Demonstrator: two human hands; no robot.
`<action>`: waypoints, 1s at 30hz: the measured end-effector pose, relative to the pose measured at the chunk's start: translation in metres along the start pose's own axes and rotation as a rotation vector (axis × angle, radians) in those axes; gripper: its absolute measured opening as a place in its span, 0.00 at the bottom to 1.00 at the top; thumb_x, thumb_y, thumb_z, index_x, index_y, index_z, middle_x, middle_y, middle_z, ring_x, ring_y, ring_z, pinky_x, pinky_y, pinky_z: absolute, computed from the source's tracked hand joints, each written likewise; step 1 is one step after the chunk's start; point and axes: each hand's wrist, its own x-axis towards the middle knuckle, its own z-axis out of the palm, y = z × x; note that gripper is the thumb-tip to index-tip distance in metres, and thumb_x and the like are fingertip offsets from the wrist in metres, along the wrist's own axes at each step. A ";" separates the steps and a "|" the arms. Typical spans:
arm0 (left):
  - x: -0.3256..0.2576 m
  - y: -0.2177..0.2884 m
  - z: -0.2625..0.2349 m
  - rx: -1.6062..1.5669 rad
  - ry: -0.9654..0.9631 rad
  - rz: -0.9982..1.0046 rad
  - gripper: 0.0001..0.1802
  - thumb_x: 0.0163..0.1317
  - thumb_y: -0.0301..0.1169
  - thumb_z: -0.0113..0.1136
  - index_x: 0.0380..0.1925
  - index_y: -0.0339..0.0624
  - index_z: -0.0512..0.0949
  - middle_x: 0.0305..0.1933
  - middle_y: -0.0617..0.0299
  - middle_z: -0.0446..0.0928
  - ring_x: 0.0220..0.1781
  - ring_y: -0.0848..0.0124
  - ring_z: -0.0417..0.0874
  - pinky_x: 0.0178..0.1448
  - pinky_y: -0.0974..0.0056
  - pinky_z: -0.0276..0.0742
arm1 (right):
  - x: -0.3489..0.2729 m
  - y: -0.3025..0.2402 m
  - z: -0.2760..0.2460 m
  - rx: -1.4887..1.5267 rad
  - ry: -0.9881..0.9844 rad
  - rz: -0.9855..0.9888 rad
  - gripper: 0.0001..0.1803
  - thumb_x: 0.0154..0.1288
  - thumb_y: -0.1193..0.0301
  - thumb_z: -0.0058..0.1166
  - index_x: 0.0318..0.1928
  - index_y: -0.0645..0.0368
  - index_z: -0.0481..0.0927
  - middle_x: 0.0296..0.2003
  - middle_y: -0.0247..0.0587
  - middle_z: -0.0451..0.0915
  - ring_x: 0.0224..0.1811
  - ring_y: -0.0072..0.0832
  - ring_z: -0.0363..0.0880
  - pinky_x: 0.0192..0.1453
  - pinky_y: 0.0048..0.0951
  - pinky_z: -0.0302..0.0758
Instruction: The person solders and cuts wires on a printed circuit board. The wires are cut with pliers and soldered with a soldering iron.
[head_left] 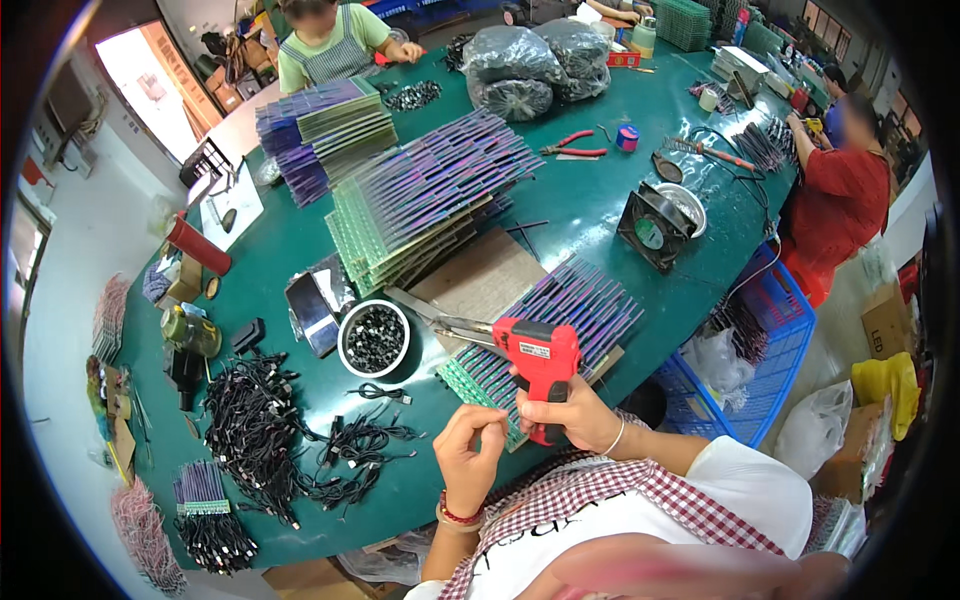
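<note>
My right hand (575,415) is wrapped round the grip of a red-and-black pistol-shaped tool (540,358), held above the front of the table. Beside it, my left hand (472,450) is closed with thumb and finger pinched together. Whatever that pinch may hold is too small to make out. Under the tool lies a layer of narrow purple strips (585,305) joined to green circuit board pieces (470,385). Just left of these, a white bowl (347,362) holds small black parts (374,338). Long metal pieces (465,325) extend left from behind the tool; I cannot tell whether they belong to it.
Stacked strip boards (430,190) rise behind a brown board (480,280). Black cables (250,425) lie at left. Red-handled pliers (575,147), a square fan (652,228) and a soldering iron (710,150) sit farther back. A blue crate (775,345) stands right. Two people work across the table.
</note>
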 end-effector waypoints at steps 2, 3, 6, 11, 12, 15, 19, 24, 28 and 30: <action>0.003 0.003 0.002 0.060 0.027 -0.017 0.06 0.55 0.14 0.48 0.31 0.29 0.75 0.29 0.57 0.75 0.27 0.74 0.77 0.30 0.72 0.77 | 0.000 0.001 0.006 -0.023 0.043 -0.043 0.23 0.55 0.73 0.59 0.51 0.63 0.67 0.30 0.31 0.74 0.28 0.19 0.74 0.34 0.24 0.72; 0.005 0.008 0.004 0.014 0.065 -0.058 0.05 0.55 0.14 0.49 0.30 0.28 0.74 0.28 0.56 0.76 0.26 0.74 0.78 0.30 0.72 0.78 | 0.003 -0.001 0.007 -0.057 0.037 -0.083 0.19 0.55 0.73 0.59 0.47 0.62 0.70 0.30 0.30 0.74 0.29 0.18 0.73 0.34 0.22 0.71; 0.000 0.009 0.002 0.064 0.021 -0.085 0.02 0.56 0.15 0.51 0.29 0.28 0.73 0.28 0.56 0.76 0.26 0.74 0.79 0.31 0.71 0.79 | -0.002 -0.006 0.003 -0.308 -0.061 -0.007 0.15 0.56 0.71 0.58 0.42 0.61 0.71 0.29 0.30 0.74 0.31 0.17 0.73 0.35 0.22 0.71; -0.005 0.019 0.001 -0.011 0.021 -0.229 0.02 0.56 0.16 0.52 0.28 0.29 0.69 0.28 0.56 0.76 0.26 0.74 0.79 0.30 0.71 0.78 | -0.005 0.004 0.012 -0.343 0.027 -0.099 0.11 0.54 0.75 0.58 0.38 0.59 0.72 0.27 0.28 0.74 0.31 0.16 0.72 0.37 0.22 0.71; -0.008 0.018 0.000 -0.021 0.031 -0.265 0.03 0.56 0.16 0.53 0.27 0.30 0.68 0.28 0.56 0.76 0.26 0.74 0.79 0.29 0.71 0.78 | -0.005 0.005 0.012 -0.345 0.028 -0.067 0.11 0.54 0.75 0.58 0.38 0.59 0.72 0.27 0.28 0.74 0.31 0.16 0.72 0.37 0.22 0.71; -0.010 0.011 -0.003 0.152 -0.017 -0.229 0.05 0.53 0.17 0.57 0.28 0.32 0.70 0.26 0.56 0.77 0.27 0.73 0.80 0.31 0.71 0.77 | -0.004 0.008 0.011 -0.536 0.090 -0.128 0.16 0.52 0.74 0.60 0.41 0.60 0.71 0.29 0.31 0.76 0.31 0.17 0.73 0.39 0.23 0.71; -0.011 0.014 -0.003 0.202 -0.063 -0.182 0.06 0.51 0.18 0.57 0.28 0.33 0.70 0.24 0.52 0.75 0.25 0.65 0.80 0.30 0.67 0.76 | -0.018 0.022 -0.001 -0.699 0.112 -0.108 0.27 0.50 0.77 0.62 0.51 0.65 0.66 0.32 0.35 0.77 0.36 0.19 0.77 0.40 0.23 0.74; -0.019 0.004 -0.003 0.187 -0.060 -0.278 0.05 0.53 0.18 0.56 0.28 0.30 0.71 0.26 0.55 0.77 0.27 0.70 0.82 0.31 0.70 0.78 | -0.016 0.023 -0.008 -0.849 -0.015 -0.099 0.14 0.53 0.79 0.58 0.41 0.62 0.75 0.29 0.31 0.77 0.31 0.16 0.76 0.35 0.19 0.72; -0.027 0.004 -0.010 0.240 -0.133 -0.255 0.04 0.52 0.19 0.56 0.29 0.30 0.73 0.26 0.53 0.78 0.26 0.68 0.82 0.30 0.70 0.77 | -0.017 0.017 0.003 -0.740 -0.013 -0.024 0.04 0.53 0.78 0.57 0.31 0.60 0.77 0.27 0.29 0.77 0.29 0.14 0.75 0.32 0.18 0.70; -0.025 0.006 -0.015 0.294 -0.208 -0.264 0.03 0.50 0.19 0.56 0.26 0.31 0.73 0.23 0.54 0.77 0.23 0.69 0.81 0.28 0.69 0.75 | -0.016 0.015 0.001 -0.871 -0.126 -0.010 0.07 0.53 0.84 0.50 0.34 0.64 0.73 0.27 0.32 0.73 0.28 0.19 0.72 0.31 0.20 0.69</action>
